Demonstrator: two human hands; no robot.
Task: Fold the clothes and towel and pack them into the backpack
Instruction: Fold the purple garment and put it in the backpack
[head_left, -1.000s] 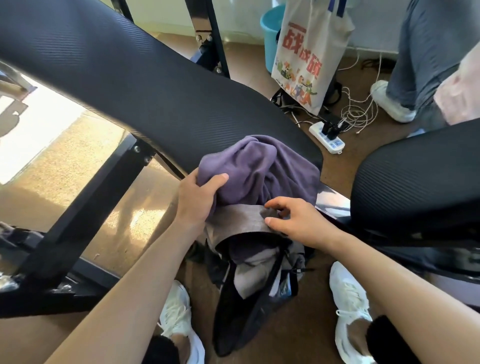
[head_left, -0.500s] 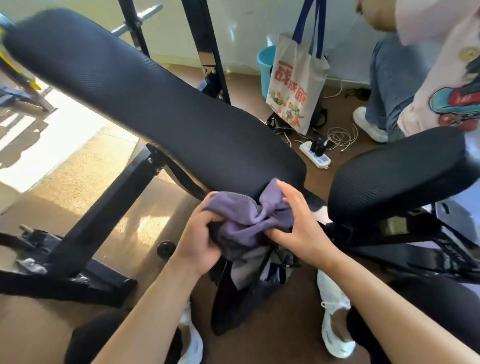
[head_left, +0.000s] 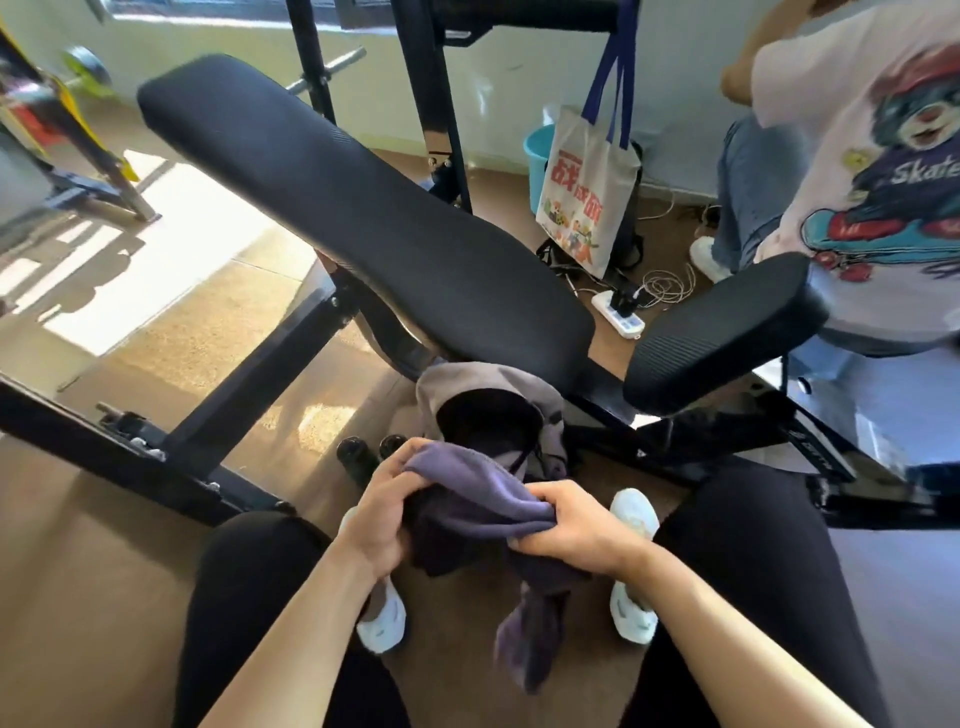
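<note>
1. Step in hand: packing, by our judgement. We hold a cloth (head_left: 483, 501), purple and bunched rather than squarely folded. We cannot tell whether it is the towel or a garment.
2. Left hand (head_left: 382, 514): fingers curled and clamped on the cloth's left end.
3. Right hand (head_left: 576, 530): fingers curled, gripping the cloth's right end. A loose tail hangs below these fingers toward the floor.
4. Backpack (head_left: 478, 376): on the floor just beyond our fingers, grey, with its dark mouth open toward us. The cloth is above its near lip, not yet inside.
5. Next move, as we judge it: gather the hanging tail, then push the bundle forward and down into the mouth. One hand may have to hold the lip wide.
6. In the way: the bench pad (head_left: 363, 223) overhangs just beyond the backpack, and the seat pad (head_left: 722, 338) lies beyond the right fingers, to their right. Room above the mouth looks tight.
7. Also present:
   - left shoe (head_left: 384, 621) and right shoe (head_left: 634, 621), below the fingers
   - tote bag (head_left: 587, 202), power strip (head_left: 621, 314) and bucket (head_left: 535, 156), well beyond
   - another person (head_left: 857, 182), far right
</note>
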